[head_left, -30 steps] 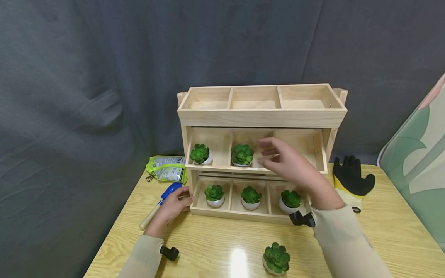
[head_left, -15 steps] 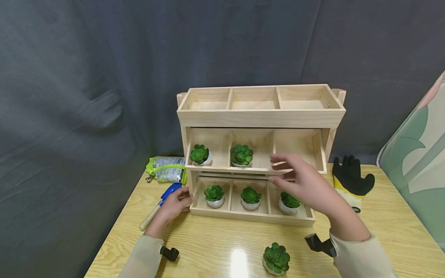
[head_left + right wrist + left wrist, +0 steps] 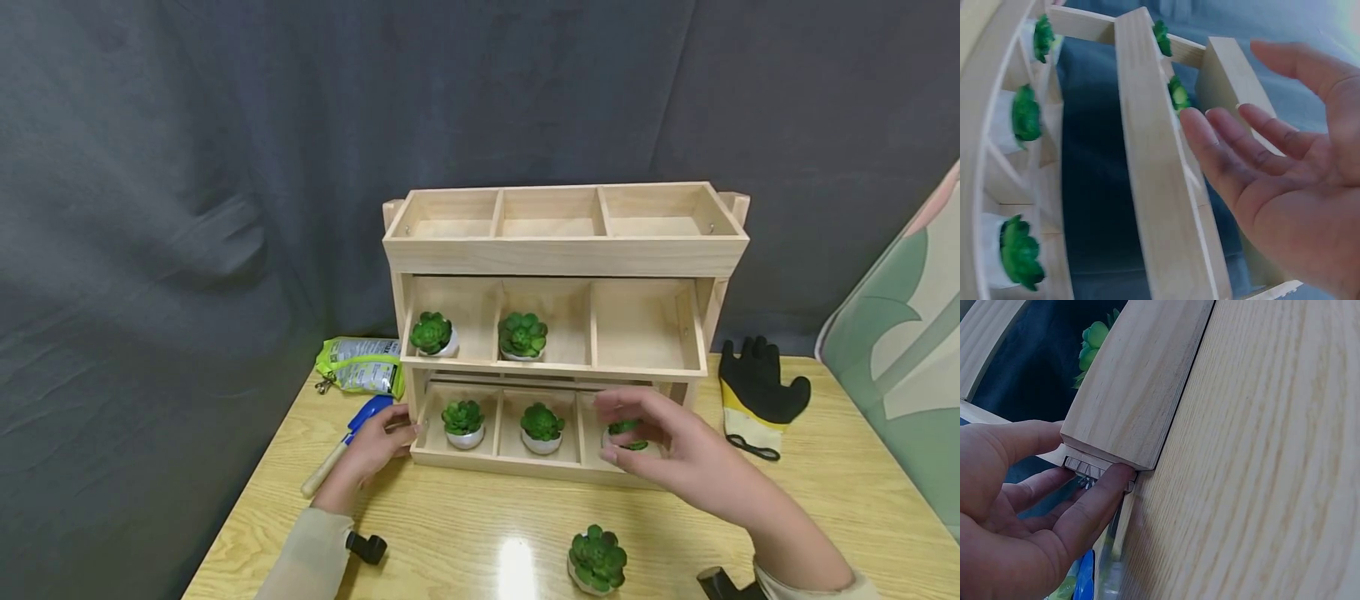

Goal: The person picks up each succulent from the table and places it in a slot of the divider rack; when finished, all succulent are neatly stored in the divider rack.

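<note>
A three-tier wooden plant stand (image 3: 566, 257) stands on the table. My left hand (image 3: 378, 437) holds its lower left corner, thumb and fingers around the end of the bottom tray in the left wrist view. Loosely curved and holding nothing, my right hand (image 3: 686, 450) hovers before the bottom right compartment. It partly hides the potted succulent (image 3: 624, 428) there. Two more succulents sit in the bottom tray, left (image 3: 463, 421) and centre (image 3: 542, 427). The middle tray bears one at left (image 3: 432, 333) and one at centre (image 3: 522, 335). Another potted succulent (image 3: 596, 558) stands on the table in front.
Left of the stand lie a green-and-grey bag (image 3: 363, 365) and a blue trowel with a wooden handle (image 3: 322, 469). A black and yellow work glove (image 3: 761, 387) lies at the right. A dark curtain (image 3: 525, 92) hangs behind.
My right hand has moved from the middle tray's centre down and to the right, away from the succulent there. The left hand has stayed at the stand's corner.
</note>
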